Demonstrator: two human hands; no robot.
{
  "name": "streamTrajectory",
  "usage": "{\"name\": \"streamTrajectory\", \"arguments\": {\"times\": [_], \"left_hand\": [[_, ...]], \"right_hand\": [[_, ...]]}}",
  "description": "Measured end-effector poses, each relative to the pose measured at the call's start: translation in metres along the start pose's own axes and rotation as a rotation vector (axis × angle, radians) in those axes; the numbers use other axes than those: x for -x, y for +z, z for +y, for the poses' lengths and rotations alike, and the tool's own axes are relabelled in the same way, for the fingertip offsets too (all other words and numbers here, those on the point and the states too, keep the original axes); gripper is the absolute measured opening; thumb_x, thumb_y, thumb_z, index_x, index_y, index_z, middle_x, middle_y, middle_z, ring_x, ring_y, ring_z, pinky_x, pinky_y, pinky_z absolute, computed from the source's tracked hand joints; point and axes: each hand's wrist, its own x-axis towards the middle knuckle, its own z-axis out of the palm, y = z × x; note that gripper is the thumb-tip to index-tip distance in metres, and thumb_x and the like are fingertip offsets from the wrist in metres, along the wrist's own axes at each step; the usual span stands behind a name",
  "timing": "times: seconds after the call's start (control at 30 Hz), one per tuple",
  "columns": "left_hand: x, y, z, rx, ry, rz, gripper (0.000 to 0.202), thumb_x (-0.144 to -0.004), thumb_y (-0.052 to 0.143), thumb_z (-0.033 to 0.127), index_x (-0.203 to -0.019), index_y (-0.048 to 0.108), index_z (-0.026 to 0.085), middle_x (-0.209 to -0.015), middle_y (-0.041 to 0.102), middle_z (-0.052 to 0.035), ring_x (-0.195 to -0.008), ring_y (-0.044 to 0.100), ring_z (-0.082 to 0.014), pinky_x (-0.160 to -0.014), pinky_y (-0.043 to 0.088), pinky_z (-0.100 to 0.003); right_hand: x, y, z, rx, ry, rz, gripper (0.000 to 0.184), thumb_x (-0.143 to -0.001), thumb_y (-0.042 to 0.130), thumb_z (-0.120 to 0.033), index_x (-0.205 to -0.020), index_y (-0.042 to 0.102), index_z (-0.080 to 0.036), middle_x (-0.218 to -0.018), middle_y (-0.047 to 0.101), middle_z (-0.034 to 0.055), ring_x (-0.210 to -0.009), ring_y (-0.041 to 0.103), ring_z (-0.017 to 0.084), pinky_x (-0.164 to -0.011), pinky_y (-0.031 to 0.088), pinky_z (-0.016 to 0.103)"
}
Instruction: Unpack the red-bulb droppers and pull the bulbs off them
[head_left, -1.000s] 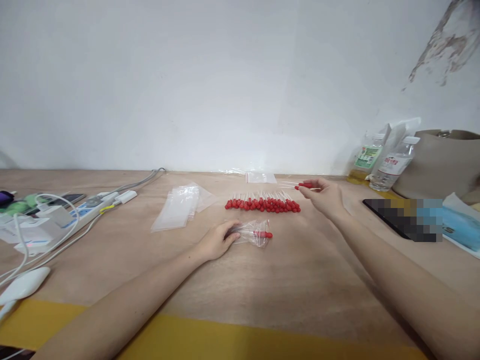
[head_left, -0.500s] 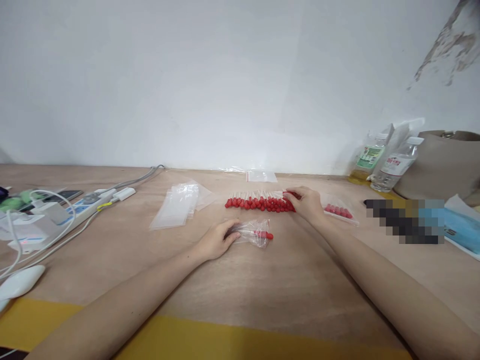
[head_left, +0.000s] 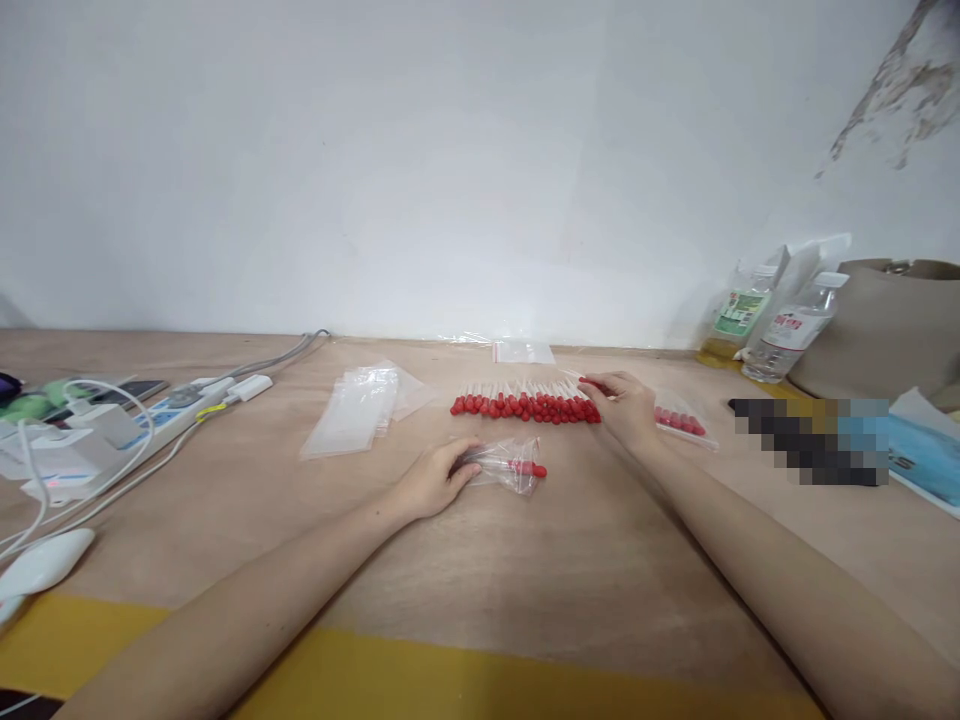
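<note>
Left hand [head_left: 435, 482] lies on the wooden table [head_left: 525, 580], fingers pinching the mouth of a small clear plastic zip bag [head_left: 504, 466] with one red-bulbed dropper inside; film judged light, limp, slippery. Right hand [head_left: 626, 410] pinches at the row of thin red-bulbed clear droppers [head_left: 525, 405], right end: probably light, brittle stems; grip bulbs.

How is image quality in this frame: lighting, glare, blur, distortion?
Head view: soft even light, faint shadows under the arms; mild glare on the bags; wide-angle bending at the edges; a pixelated patch by the right hand; droppers fairly sharp.
</note>
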Motion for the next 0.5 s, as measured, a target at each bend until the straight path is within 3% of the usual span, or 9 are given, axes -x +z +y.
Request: {"name": "streamTrajectory", "arguments": {"times": [0.3, 0.5], "left_hand": [[0.0, -0.001, 0.003, 0.01, 0.014, -0.011, 0.028, -0.083, 0.046, 0.029, -0.108, 0.052, 0.02, -0.104, 0.061, -0.0039, -0.093, 0.057, -0.0184, -0.082, 0.044, -0.031], [0.0, -0.001, 0.002, 0.001, 0.014, -0.006, 0.027, -0.083, 0.047, 0.029, -0.108, 0.053, 0.02, -0.101, 0.062, -0.0031, -0.09, 0.058, -0.0176, -0.08, 0.045, -0.03]], "right_hand": [[0.005, 0.013, -0.013, 0.082, -0.109, -0.239, 0.028, -0.082, 0.045, -0.036, -0.08, 0.068, -0.021, -0.078, 0.063, 0.0055, -0.078, 0.054, 0.018, -0.073, 0.041, 0.031], [0.004, -0.004, -0.03, 0.164, -0.104, -0.008, 0.031, -0.082, 0.044, -0.036, -0.067, 0.064, -0.018, -0.066, 0.058, 0.0045, -0.068, 0.049, 0.017, -0.068, 0.036, 0.03]]}}
